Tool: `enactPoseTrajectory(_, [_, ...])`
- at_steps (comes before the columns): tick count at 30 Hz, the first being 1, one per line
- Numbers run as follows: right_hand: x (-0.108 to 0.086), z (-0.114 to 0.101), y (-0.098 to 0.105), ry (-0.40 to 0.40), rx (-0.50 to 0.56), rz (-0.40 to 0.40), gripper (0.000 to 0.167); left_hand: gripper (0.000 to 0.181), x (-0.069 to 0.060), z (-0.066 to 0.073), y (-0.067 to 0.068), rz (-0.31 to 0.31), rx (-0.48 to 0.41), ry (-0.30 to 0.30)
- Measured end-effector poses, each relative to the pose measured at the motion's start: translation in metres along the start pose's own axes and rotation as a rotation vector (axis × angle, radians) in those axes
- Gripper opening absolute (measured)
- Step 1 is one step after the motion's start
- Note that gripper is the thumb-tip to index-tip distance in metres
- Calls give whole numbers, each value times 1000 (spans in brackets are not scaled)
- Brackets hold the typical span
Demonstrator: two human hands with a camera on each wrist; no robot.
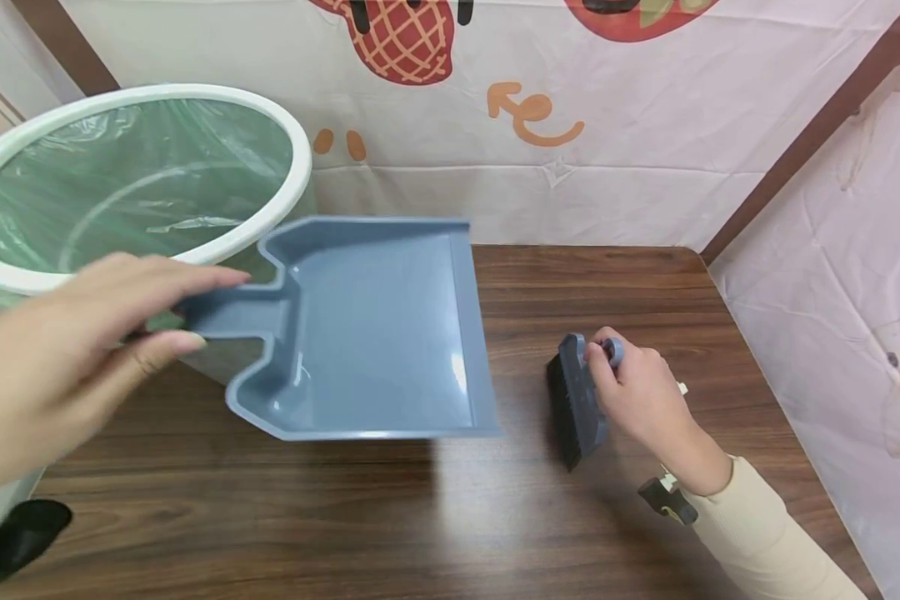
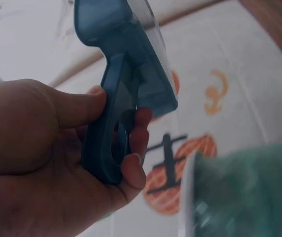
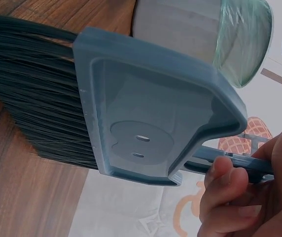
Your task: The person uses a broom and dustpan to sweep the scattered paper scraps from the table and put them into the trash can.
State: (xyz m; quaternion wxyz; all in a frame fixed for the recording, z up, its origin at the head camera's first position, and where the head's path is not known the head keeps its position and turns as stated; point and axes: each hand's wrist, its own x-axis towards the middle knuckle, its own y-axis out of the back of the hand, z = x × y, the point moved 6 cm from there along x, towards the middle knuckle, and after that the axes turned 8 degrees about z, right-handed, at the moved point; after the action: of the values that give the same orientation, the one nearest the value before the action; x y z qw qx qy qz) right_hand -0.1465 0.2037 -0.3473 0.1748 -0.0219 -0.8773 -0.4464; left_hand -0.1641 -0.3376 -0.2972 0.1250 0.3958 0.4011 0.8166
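Note:
In the head view a blue-grey dustpan (image 1: 382, 333) hangs above the table, its wide lip facing right. My left hand (image 1: 82, 358) grips its handle (image 2: 109, 118), thumb on one side and fingers on the other in the left wrist view. Over on the right, my right hand (image 1: 637, 392) holds a small hand brush (image 1: 581, 396) by its handle. Dark bristles (image 3: 37, 94) point down to the wooden surface in the right wrist view; whether they press on it I cannot tell. No debris shows in the pan.
A bin with a white rim (image 1: 300, 158) and a green plastic liner stands at the left, close to the dustpan handle. The brown wood-grain table (image 1: 307, 517) ends at a printed cloth wall (image 1: 630, 183) behind and on the right. A black object (image 1: 22, 537) sits lower left.

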Motion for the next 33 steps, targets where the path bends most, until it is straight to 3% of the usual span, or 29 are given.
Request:
enactPoseTrajectory(1, [0,0,0,0,-1,2,21,64,18,43,-5,-35,43,9])
enactPoseTrajectory(3, [0,1,1,1,-1,6,21,59,44,105,-15,-81,72,1])
enactPoseTrajectory(5, [0,1,1,2,1,7,21,58,59,142,-22,-102,94,13])
enactPoseTrajectory(7, [0,1,1,3,4,10,21,53,65,159,-29,-98,109,18])
enactPoseTrajectory(10, [0,3,2,7,5,19,20,39,68,170,-43,-69,113,23])
enactPoseTrajectory(15, [0,4,2,16,-4,38,18,50,60,173,-71,-8,90,41])
enactPoseTrajectory(18, [1,4,2,23,-7,38,18,46,53,173,-87,3,67,56])
enactPoseTrajectory(23, [1,5,3,20,-13,44,17,35,43,167,-117,-39,45,101])
enactPoseTrajectory(29, [1,6,3,15,-24,46,18,41,27,158,-156,-120,24,173])
enactPoseTrajectory(33, [1,6,2,14,-27,47,18,38,18,148,-175,-157,19,224])
